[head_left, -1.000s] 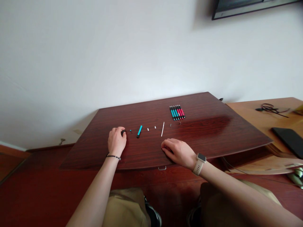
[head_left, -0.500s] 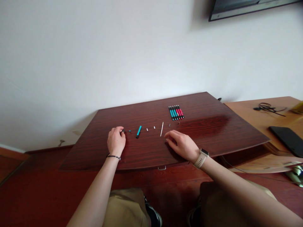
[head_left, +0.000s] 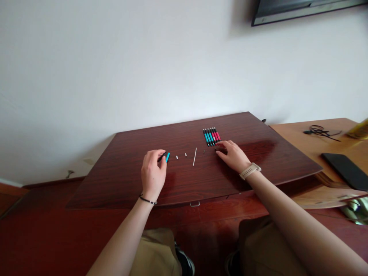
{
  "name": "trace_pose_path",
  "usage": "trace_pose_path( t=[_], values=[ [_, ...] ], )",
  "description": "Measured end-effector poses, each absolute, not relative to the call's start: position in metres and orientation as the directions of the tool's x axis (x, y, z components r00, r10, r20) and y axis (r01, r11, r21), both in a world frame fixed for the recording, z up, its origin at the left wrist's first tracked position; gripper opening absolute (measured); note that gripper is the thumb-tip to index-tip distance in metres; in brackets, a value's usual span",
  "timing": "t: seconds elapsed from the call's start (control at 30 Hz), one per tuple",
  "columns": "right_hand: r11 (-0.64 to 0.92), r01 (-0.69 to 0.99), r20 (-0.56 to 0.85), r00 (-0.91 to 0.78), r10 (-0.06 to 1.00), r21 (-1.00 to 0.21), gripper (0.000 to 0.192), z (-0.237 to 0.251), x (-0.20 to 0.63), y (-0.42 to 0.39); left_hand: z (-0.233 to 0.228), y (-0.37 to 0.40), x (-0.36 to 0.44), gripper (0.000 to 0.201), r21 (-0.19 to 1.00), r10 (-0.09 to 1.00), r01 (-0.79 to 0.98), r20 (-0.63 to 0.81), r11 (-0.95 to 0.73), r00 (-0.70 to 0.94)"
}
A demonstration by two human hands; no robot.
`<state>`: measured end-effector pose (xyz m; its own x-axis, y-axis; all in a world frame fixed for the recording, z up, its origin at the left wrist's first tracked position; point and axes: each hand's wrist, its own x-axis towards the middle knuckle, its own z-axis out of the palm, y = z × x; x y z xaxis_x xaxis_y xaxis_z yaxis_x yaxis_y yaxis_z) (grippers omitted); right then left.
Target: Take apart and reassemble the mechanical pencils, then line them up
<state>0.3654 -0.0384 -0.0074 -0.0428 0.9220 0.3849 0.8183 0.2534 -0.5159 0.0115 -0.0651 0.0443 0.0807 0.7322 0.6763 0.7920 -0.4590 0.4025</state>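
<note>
My left hand [head_left: 153, 173] rests on the dark red table [head_left: 123, 180], its fingertips pinched on the near end of a teal pen barrel [head_left: 168, 156]. To the right of the barrel lie two tiny white parts [head_left: 176, 157], a thin white rod [head_left: 194, 156] and a small dark part [head_left: 204, 151]. My right hand [head_left: 234, 155], with a watch on its wrist, reaches just below a row of several teal and red pens [head_left: 212, 137]. Its fingertips cover a small dark piece there; whether they grip it is hidden.
A lighter wooden table [head_left: 299, 143] adjoins on the right, with a black phone [head_left: 345, 170] and a coil of black cable [head_left: 319, 131]. A dark screen edge [head_left: 301, 9] hangs on the white wall. My knees are below the table's front edge.
My left hand slid right from the small black piece to the teal barrel. My right hand moved away from the front edge up and right to just below the row of pens.
</note>
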Motion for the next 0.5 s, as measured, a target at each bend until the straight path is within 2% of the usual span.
trace_pose_path(
  t=[0.2, 0.4, 0.5],
  values=[
    [0.218, 0.832, 0.364, -0.021, 0.931, -0.511, 0.025, -0.009, 0.364, -0.027, 0.041, -0.081, 0.043, 0.02, 0.375, 0.71, 0.712, 0.661, -0.594, 0.244],
    [0.194, 0.833, 0.34, -0.007, 0.94, -0.518, 0.01, -0.011, 0.359, -0.019, 0.033, -0.077, 0.045, 0.016, 0.466, 0.772, 0.695, 0.6, -0.548, 0.207],
    [0.15, 0.807, 0.312, 0.044, 0.949, -0.571, 0.007, -0.009, 0.357, -0.02, 0.029, -0.072, 0.043, 0.015, 0.509, 0.799, 0.687, 0.574, -0.518, 0.178]
  ],
)
